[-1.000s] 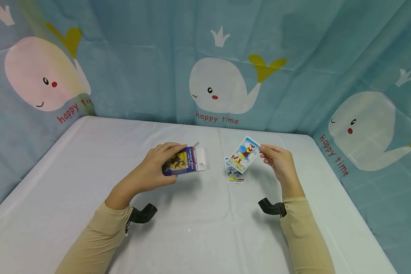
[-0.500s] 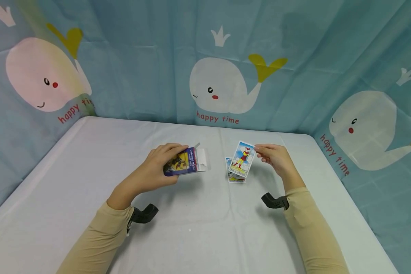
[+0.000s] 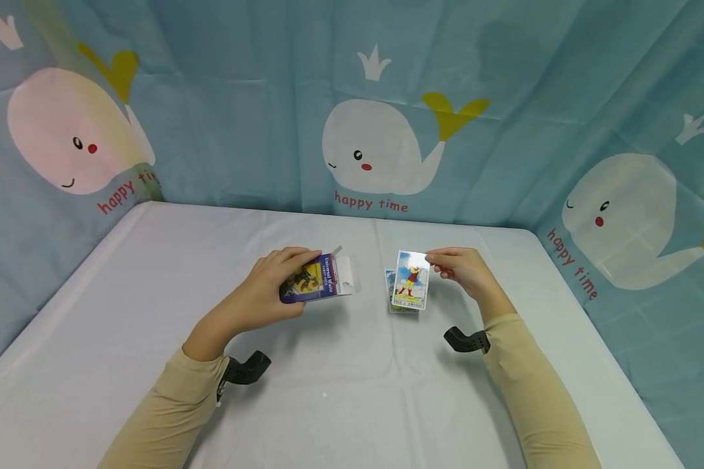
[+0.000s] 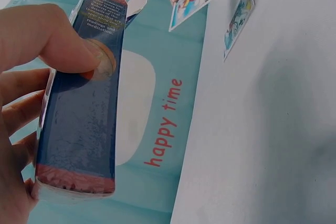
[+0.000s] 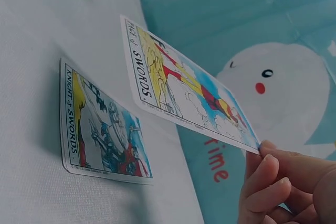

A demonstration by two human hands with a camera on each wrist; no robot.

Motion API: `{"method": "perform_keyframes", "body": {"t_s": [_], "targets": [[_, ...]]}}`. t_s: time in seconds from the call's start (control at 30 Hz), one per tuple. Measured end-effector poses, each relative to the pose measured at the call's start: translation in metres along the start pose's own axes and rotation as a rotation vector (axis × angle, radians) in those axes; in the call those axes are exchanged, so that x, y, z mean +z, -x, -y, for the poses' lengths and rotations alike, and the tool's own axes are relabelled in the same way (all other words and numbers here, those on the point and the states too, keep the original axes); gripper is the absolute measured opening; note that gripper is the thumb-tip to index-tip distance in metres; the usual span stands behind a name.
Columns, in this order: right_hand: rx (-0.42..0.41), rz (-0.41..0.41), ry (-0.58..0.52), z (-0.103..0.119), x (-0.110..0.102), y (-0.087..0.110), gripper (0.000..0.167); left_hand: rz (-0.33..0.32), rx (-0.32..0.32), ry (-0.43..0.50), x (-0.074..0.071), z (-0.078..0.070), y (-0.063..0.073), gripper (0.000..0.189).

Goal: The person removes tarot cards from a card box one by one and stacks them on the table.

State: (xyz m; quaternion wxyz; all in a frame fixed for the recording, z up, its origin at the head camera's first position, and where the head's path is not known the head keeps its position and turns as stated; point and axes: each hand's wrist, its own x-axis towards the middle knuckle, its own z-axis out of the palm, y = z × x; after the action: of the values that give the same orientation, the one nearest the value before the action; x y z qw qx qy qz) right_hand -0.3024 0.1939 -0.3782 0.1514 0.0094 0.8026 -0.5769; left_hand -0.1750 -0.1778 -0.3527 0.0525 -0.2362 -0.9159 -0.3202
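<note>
My left hand (image 3: 270, 283) grips a blue tarot deck box (image 3: 311, 279), thumb on one narrow side and fingers round the other. A flap (image 3: 345, 275) stands out at the box's right end. In the right wrist view, my right hand (image 5: 289, 182) pinches the corner of a Page of Swords tarot card (image 5: 194, 90) between thumb and fingertips. That card is tilted above the table, face showing. Below it a Knight of Swords card (image 5: 105, 129) lies face up on the white cloth; in the head view the held card covers most of it.
A white cloth (image 3: 328, 404) covers the table. Behind and at both sides hangs a blue curtain (image 3: 240, 130) printed with whales. Black wrist mounts (image 3: 246, 368) stick out inward from both beige sleeves (image 3: 167, 404).
The right hand has moved slightly left and turned the Page of Swords card more upright, lowering it over the lying card. The left hand and box have stayed almost still.
</note>
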Motion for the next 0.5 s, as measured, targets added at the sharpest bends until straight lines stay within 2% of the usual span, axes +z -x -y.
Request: {"method": "perform_keyframes", "body": {"t_s": [0.17, 0.5], "targets": [[-0.012, 0.025, 0.034, -0.001, 0.001, -0.005, 0.041, 0.0, 0.004, -0.001, 0.001, 0.0, 0.0, 0.082], [0.031, 0.038, 0.06, -0.003, 0.005, -0.015, 0.04, 0.004, 0.004, -0.006, 0.002, 0.0, 0.0, 0.082]]}}
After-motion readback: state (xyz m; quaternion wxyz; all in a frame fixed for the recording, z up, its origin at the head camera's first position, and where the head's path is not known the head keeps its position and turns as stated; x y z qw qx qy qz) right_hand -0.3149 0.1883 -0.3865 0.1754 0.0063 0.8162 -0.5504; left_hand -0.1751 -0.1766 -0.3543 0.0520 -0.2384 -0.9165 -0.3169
